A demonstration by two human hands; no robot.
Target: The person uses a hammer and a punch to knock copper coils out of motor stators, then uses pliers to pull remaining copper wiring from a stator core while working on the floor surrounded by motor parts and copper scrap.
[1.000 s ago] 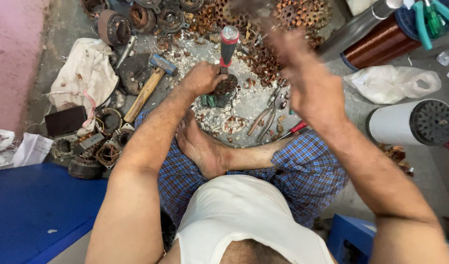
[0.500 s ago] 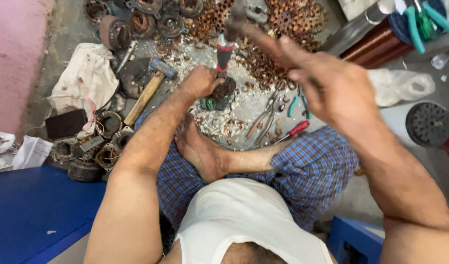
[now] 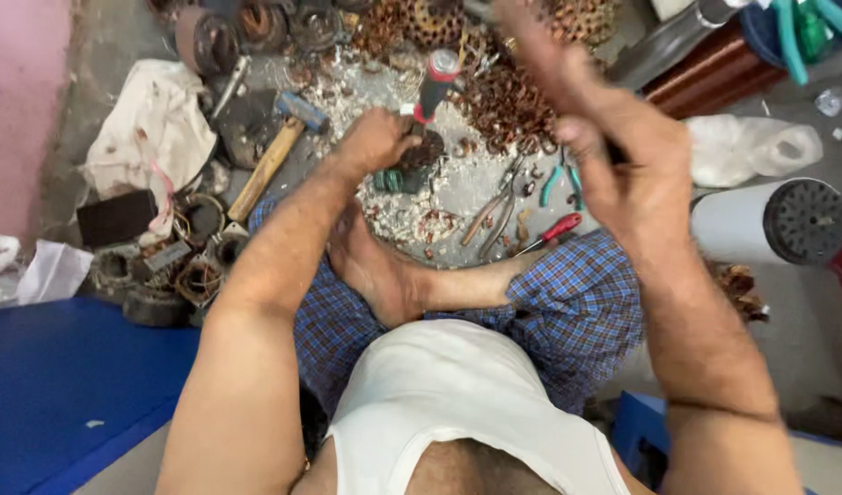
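Observation:
I sit cross-legged on the floor. My left hand [image 3: 375, 142] grips a red-and-grey handled chisel [image 3: 436, 81] held upright on a dark metal motor part [image 3: 410, 167] in front of my foot. My right hand [image 3: 613, 137] is raised to the right of it, blurred, with its fingers closed round a dark hammer handle [image 3: 613, 154]. The hammer's head is out of view past the top edge.
Copper wire scraps [image 3: 503, 101] and white chips cover the floor ahead. A wooden-handled hammer [image 3: 272, 156], pliers [image 3: 499, 209] and a red screwdriver [image 3: 554, 229] lie nearby. A white cylinder with a black cap [image 3: 769, 220] lies at right, old stators [image 3: 164, 275] at left.
My right hand has swung with the hammer and now sits higher and further right, and the hammer head has left the frame. My left hand has stayed on the chisel.

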